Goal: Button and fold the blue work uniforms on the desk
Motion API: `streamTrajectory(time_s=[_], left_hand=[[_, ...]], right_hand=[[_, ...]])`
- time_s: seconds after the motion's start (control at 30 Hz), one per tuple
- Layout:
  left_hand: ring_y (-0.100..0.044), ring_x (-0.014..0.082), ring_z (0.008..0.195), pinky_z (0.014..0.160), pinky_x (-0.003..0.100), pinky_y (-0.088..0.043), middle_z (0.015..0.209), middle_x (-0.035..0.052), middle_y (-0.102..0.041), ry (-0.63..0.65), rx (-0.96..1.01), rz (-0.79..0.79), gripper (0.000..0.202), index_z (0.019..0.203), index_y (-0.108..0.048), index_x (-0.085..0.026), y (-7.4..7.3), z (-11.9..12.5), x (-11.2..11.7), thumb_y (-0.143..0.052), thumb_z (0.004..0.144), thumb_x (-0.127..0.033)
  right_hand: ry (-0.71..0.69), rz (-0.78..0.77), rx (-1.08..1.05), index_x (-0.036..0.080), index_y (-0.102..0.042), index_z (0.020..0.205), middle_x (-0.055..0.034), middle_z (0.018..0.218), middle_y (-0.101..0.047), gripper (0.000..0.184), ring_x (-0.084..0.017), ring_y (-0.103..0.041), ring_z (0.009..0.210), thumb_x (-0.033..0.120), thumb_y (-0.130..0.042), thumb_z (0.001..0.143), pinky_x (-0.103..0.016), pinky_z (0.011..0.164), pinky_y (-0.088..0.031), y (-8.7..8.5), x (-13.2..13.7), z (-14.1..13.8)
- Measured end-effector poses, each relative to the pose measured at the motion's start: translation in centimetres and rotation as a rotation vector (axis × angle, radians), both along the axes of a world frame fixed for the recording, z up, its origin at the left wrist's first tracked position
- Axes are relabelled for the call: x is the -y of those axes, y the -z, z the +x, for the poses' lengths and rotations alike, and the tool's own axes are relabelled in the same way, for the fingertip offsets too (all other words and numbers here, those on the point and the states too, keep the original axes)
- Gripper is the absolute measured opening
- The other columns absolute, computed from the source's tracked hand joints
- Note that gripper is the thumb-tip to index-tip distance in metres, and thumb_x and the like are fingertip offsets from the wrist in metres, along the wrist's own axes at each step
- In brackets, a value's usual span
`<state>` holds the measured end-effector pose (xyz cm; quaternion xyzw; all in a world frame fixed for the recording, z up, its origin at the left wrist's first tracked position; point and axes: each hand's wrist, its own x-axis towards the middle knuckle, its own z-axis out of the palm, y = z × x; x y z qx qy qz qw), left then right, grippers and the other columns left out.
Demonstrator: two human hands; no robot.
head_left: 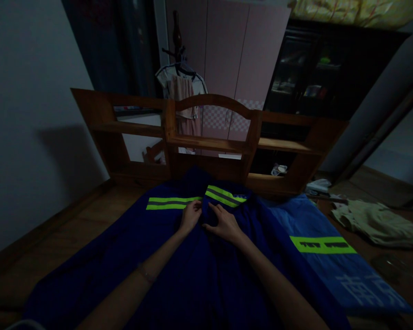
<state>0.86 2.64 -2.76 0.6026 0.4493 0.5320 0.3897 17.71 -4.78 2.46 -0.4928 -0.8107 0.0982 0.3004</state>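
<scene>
Left hand: fingers bent and drawn together at the front edge of the jacket, near its chest; whether cloth is pinched between the fingertips cannot be told. Right hand: thumb and fingers spread apart, placed over the opposite front panel, just beside the left hand. Both forearms extend forward over the jacket.

Jacket: dark blue, laid out across the centre of the view, upper end towards the headboard. A left strip, yellow-green with a grey centre line, runs up to the left fingertips. A right strip of the same pattern lies tilted just beyond the right hand.

Adjacent items: a lighter blue garment, bearing a yellow-green band and pale characters, lies to the right, partly beside the jacket. Khaki cloth lies crumpled farther right.

Background: beyond the headboard, a coat stand carries hanging clothes. Behind it is a pink wardrobe; to its right is a black cabinet with a yellow bundle on top
</scene>
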Motion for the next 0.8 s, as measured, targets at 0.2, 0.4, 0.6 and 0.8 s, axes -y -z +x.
streamTrajectory(time_s=[0.2,0.4,0.6,0.8], left_hand=[[-0.065,0.0175,0.071,0.062,0.026,-0.052,0.077,0.0056,-0.067,0.046,0.086,-0.062,0.013,0.081,-0.061,-0.014,0.0,-0.1,0.0,-0.061,0.068,-0.019],[-0.065,0.017,0.077,0.068,0.026,-0.051,0.082,0.0069,-0.067,-0.027,0.135,-0.06,0.017,0.083,-0.061,-0.015,0.1,-0.1,0.2,-0.057,0.068,-0.01],[-0.064,0.0171,0.08,0.076,0.028,-0.049,0.087,0.0069,-0.069,-0.032,0.156,-0.05,0.023,0.085,-0.064,-0.015,-0.2,-0.2,0.4,-0.056,0.066,-0.005],[-0.065,0.0184,0.08,0.077,0.03,-0.049,0.09,0.0068,-0.069,-0.038,0.129,-0.045,0.021,0.084,-0.065,-0.017,-0.5,-0.3,0.9,-0.055,0.069,-0.006]], right_hand=[[-0.062,-0.035,-0.187,0.019,-0.055,0.124,-0.0067,0.097,-0.061,0.041,-0.016,-0.058,0.083,0.016,-0.044,0.084,-0.027,0.077,-0.045,1.1,-1.6,0.2],[-0.246,-0.362,-0.393,0.021,-0.061,0.117,-0.0041,0.111,-0.063,0.035,-0.019,-0.057,0.103,0.021,-0.048,0.084,-0.031,0.091,-0.042,-0.6,-1.3,1.3],[-0.124,-0.259,-0.237,0.019,-0.064,0.106,-0.005,0.1,-0.066,0.026,-0.019,-0.061,0.089,0.026,-0.049,0.086,-0.029,0.082,-0.045,-1.8,-0.1,-1.3],[0.039,0.031,-0.203,0.021,-0.054,0.114,-0.0039,0.083,-0.064,0.027,-0.017,-0.061,0.074,0.032,-0.041,0.092,-0.027,0.068,-0.045,-0.4,-1.1,-3.2]])
